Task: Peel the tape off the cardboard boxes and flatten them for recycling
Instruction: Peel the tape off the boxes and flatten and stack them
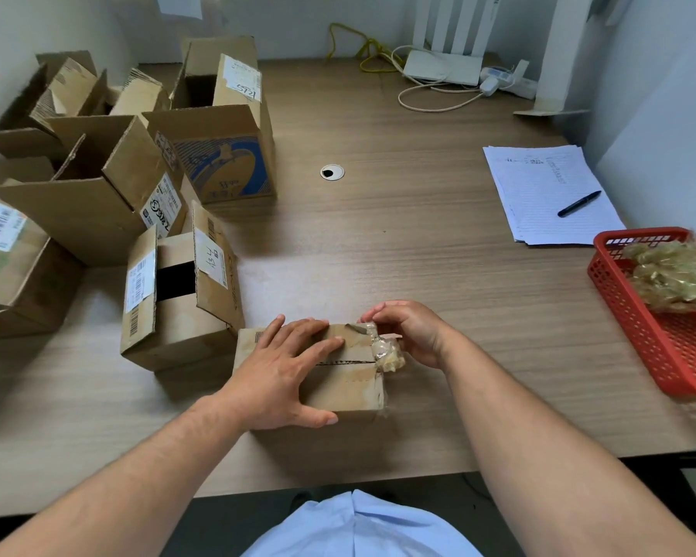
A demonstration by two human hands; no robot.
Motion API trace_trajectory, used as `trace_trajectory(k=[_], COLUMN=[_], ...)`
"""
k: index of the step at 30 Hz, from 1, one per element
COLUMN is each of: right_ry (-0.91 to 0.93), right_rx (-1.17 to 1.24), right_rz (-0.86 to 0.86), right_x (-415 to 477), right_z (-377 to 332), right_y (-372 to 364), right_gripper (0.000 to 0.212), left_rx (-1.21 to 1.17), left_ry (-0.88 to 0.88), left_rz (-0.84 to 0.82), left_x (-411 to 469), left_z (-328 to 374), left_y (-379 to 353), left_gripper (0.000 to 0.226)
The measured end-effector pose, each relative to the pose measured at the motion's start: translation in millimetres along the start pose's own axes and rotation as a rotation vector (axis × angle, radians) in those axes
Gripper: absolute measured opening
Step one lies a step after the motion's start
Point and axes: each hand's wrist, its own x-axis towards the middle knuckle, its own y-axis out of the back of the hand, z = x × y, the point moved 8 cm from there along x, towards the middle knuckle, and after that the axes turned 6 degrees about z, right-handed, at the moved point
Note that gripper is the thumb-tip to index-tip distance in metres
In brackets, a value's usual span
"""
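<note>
**Q:** Where is the box?

**Me:** The box (354, 385) sits on the table (418, 235) right in front of me, close to the near edge, with its top flaps shut.

**Q:** What is your left hand doing?

**Me:** My left hand (286, 367) lies flat on the box's top. The fingers are spread and straight, pressing down, and the thumb rests against the near side.

**Q:** And the right?

**Me:** My right hand (410, 335) is at the box's far right corner, fingertips curled and pinching the tape (386, 353). The tape is bunched into a crinkled, clear wad hanging just off the box's right edge. One end seems to cling to the top near the corner, though the glare makes that hard to tell.

**Q:** What else is around the box?

**Me:** Left of the box and touching it, or nearly so, stands an open box (177, 299) with white labels. More open boxes (109, 207) crowd beyond that, further left and back. Well to the right of the box is a red basket (619, 315) holding a lump of used tape (667, 275). Behind and to the right of the box lies paper (547, 182) with a pen (579, 203) on it.
</note>
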Motion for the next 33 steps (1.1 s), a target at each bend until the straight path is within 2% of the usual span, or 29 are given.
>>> trace_trajectory(k=[3, 11, 17, 19, 21, 22, 24, 26, 29, 33], right_ry=[0.038, 0.367, 0.377, 0.36, 0.364, 0.368, 0.376, 0.384, 0.393, 0.467], right_rx=[0.017, -0.114, -0.205, -0.229, -0.421, -0.621, -0.944, -0.903, -0.639, -0.625], right_rz=[0.019, 0.315, 0.282, 0.283, 0.301, 0.337, 0.434, 0.503, 0.55, 0.526], right_x=[-1.5, -17.1, -30.1, -32.9, -33.4, -33.3, -35.9, -37.2, -39.9, -44.1], right_z=[-3.5, -39.4, -38.4, -37.4, -40.9, -42.8, -47.9, -49.1, -46.5, -48.0], right_y=[3.1, 24.5, 24.5, 21.9, 13.4, 8.3, -1.5, -2.7, 4.8, 11.1], right_gripper=[0.021, 0.02, 0.018, 0.024, 0.036, 0.037, 0.028, 0.019, 0.038, 0.027], left_rx=[-0.015, -0.019, -0.023, -0.017, -0.001, 0.005, 0.003, -0.018, -0.034, -0.105], left_ry=[0.023, 0.17, 0.189, 0.191, 0.196, 0.201, 0.215, 0.233, 0.238, 0.263], left_rz=[-0.016, 0.038, 0.04, 0.04, 0.029, 0.024, 0.025, 0.022, -0.002, -0.067], left_x=[2.0, 18.2, 23.1, 23.4, 23.1, 22.9, 23.5, 25.5, 29.5, 37.7], left_z=[-2.3, -14.5, -18.4, -17.7, -17.5, -17.6, -18.2, -18.8, -21.3, -30.9], left_y=[-0.9, 8.3, 8.2, 7.3, 6.3, 5.5, 5.2, 6.0, 10.6, 20.3], left_gripper=[0.099, 0.108, 0.111, 0.111, 0.111, 0.111, 0.111, 0.107, 0.097, 0.095])
